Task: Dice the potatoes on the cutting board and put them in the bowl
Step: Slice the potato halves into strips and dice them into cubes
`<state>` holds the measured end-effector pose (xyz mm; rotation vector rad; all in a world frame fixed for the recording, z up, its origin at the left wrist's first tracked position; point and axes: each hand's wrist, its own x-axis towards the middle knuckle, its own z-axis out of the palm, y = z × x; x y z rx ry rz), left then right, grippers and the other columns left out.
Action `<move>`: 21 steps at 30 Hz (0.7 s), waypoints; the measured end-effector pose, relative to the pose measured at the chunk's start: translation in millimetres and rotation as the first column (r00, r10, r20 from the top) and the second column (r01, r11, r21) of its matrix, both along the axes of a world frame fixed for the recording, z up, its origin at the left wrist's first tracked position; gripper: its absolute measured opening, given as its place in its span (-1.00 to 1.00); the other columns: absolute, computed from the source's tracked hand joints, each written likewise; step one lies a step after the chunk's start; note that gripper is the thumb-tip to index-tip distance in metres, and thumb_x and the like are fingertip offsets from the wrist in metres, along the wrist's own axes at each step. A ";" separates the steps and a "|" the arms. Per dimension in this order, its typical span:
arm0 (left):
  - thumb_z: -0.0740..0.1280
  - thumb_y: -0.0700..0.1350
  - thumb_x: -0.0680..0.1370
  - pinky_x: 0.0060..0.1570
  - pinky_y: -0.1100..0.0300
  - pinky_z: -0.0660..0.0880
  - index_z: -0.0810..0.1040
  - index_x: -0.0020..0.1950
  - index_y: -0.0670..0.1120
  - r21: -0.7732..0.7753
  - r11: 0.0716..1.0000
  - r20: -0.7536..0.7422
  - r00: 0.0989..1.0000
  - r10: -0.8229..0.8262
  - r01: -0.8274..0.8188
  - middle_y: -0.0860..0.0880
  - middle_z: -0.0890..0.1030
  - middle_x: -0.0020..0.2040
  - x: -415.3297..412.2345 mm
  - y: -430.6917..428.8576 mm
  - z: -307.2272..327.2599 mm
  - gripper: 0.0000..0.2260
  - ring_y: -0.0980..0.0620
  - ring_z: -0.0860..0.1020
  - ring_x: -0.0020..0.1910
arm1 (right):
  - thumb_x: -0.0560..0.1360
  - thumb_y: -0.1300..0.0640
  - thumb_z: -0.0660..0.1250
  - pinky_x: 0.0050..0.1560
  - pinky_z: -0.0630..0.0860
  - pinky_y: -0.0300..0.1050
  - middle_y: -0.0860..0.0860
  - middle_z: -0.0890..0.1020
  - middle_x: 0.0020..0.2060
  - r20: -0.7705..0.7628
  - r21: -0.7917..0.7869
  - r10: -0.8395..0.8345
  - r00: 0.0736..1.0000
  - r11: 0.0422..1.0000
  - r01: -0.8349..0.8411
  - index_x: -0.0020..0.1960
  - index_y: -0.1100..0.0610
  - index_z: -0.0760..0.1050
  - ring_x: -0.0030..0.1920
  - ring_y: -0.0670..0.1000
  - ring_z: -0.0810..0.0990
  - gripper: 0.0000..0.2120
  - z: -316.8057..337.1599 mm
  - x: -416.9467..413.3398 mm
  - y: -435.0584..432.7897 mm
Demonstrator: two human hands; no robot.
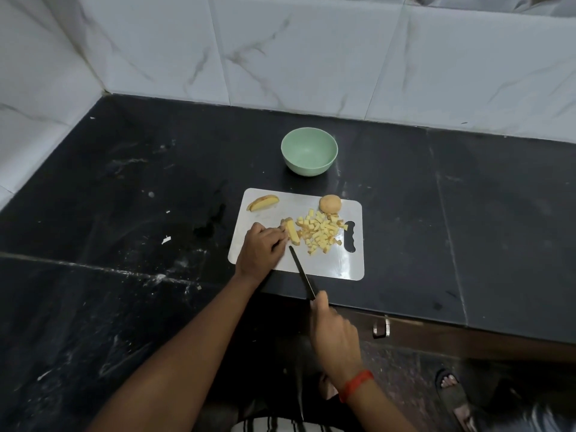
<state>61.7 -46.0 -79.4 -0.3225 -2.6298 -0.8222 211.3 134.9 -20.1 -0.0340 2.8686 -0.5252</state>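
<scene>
On the black countertop (124, 182), a pale cutting board (330, 263) lies flat. At its 10 o'clock corner rest potato wedges (262, 203), apart from everything else. The left hand (261, 247) comes in from 7 o'clock, its curled fingertips holding a bundle of potato strips (292, 233) near the board's middle. A knife (300, 269) points toward 11 o'clock, its tip just beside the near end of the strips. At 12 o'clock beyond the board stands a green bowl (309, 151) with nothing in it. Diced potato (321, 233) lies heaped right of the strips, toward 3 o'clock. The right hand (333, 335), fingers clenched around the knife handle, sits at 6 o'clock off the counter edge. A round potato piece (330, 204) sits at 1 o'clock
</scene>
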 end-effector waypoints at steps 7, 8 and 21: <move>0.37 -0.07 0.46 0.15 0.03 0.46 0.56 0.37 0.03 -0.085 0.992 0.104 0.991 -0.086 0.095 0.11 0.54 0.38 -4.6 -5.2 19.1 -0.54 -0.01 0.48 0.22 | 0.68 0.03 0.10 -0.48 0.26 -0.16 -0.09 0.45 -0.41 -0.424 -0.331 -0.289 0.859 0.932 0.150 -0.01 0.07 0.31 -0.50 0.11 0.50 -0.86 7.0 -69.1 20.6; 0.38 -0.02 0.44 0.15 0.00 0.46 0.57 0.36 0.05 -0.143 0.981 0.129 0.985 -0.112 0.130 0.11 0.54 0.38 -9.3 -5.5 25.8 -0.53 -0.01 0.47 0.25 | 0.68 0.05 0.12 -0.48 0.23 -0.18 -0.07 0.47 -0.41 -0.434 -0.330 -0.304 0.848 0.930 0.164 -0.01 0.08 0.33 -0.50 0.11 0.50 -0.86 3.5 -78.6 28.0; 0.46 0.04 0.34 0.08 0.12 0.46 0.63 0.25 -0.02 -0.141 0.984 0.357 0.933 -0.054 0.111 0.03 0.58 0.08 -52.2 8.1 44.8 -0.52 0.00 0.52 0.10 | 0.67 0.05 0.14 -0.50 0.26 -0.22 -0.03 0.56 -0.38 -0.473 -0.311 -0.276 0.837 0.941 0.135 0.00 0.07 0.37 -0.52 0.03 0.50 -0.88 -28.6 -89.9 47.6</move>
